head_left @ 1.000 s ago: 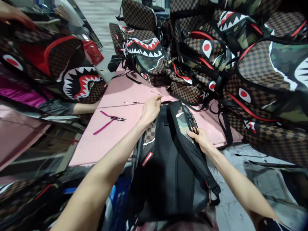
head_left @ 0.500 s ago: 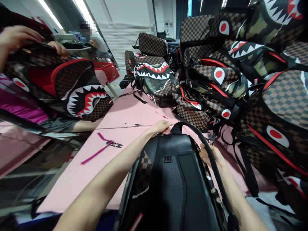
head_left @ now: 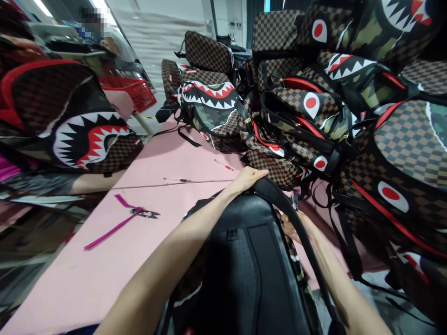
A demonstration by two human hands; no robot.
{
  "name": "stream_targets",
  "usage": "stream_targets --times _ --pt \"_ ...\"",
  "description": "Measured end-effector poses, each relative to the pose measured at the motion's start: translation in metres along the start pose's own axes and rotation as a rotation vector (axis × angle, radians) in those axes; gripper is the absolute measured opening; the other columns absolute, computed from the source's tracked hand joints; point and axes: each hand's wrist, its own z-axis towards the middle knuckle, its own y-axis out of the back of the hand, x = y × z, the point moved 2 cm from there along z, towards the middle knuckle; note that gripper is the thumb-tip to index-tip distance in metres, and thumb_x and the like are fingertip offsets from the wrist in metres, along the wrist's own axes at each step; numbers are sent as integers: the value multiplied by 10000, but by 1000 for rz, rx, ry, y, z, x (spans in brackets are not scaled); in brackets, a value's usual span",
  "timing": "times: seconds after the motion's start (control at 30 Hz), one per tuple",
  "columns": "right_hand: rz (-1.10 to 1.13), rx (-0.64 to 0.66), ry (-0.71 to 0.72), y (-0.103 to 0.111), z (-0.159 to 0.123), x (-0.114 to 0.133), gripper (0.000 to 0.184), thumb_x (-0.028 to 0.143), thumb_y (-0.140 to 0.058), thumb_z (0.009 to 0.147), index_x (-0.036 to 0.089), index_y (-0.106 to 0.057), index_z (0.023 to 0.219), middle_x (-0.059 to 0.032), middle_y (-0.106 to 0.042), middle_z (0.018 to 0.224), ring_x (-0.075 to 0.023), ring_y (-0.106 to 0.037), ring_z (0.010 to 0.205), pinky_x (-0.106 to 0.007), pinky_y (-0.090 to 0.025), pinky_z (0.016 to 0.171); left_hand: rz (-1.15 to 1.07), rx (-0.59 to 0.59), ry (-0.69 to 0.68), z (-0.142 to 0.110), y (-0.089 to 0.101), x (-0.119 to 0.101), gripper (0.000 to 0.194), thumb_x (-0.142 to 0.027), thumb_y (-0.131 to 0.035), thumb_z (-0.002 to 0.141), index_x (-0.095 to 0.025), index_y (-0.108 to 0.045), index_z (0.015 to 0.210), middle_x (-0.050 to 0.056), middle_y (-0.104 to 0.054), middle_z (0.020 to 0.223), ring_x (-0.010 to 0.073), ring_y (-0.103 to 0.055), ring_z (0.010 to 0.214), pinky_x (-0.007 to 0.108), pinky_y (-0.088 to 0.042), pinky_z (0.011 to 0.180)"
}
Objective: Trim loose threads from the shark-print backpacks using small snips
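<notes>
A black-backed backpack (head_left: 240, 260) with checkered and camouflage sides stands upright in front of me, its padded back panel towards me. My left hand (head_left: 248, 179) is closed at its top edge, by the base of the black strap (head_left: 279, 197); the fingertips are partly hidden. Lower down on the right, my right hand (head_left: 301, 229) grips the side of the backpack, its wrist passing behind the strap. Thread snips (head_left: 145, 213) with a magenta ribbon (head_left: 108, 234) tied to them lie on the pink table (head_left: 87, 274), left of my left forearm.
Checkered shark-mouth backpacks (head_left: 213, 100) are piled along the back and right side. A red-tipped pen (head_left: 223, 164) and a thin dark-gripped tool (head_left: 178, 180) lie beyond my left arm. At left, a seated co-worker holds another backpack (head_left: 80, 121). Behind stands a red crate (head_left: 134, 95).
My left hand has slid right along the backpack's top, onto the strap's base. My right hand keeps its hold. The view has turned slightly right, and the co-worker's backpack sits further left.
</notes>
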Motion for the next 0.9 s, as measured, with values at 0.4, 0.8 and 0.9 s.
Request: stream_targets --times 0.4,0.8,0.9 --pt "-217 -304 6 44 -53 -28 355 467 -736 624 153 -571 627 8 -566 546 -111 -499 469 -207 -381 413 -2 147 147 0 -6 0 425 -533 -615 643 -128 -623 513 -30 -458 452 84 -371 449 221 -266 461" --pt "24 -381 133 37 -89 -48 394 483 -762 563 145 -571 627 6 -555 535 -112 -495 474 -228 -396 461 -14 11 131 -9 -5 1 306 -447 -577 724 -161 -634 630 33 -593 620 176 -552 676 266 -437 630" --pt "-11 -380 181 33 -94 -45 396 479 -761 564 141 -557 596 17 -534 524 -97 -464 468 -217 -368 448 113 -220 -34 -46 0 -22 160 -358 -600 709 -201 -613 734 39 -626 802 197 -554 910 271 -448 758"
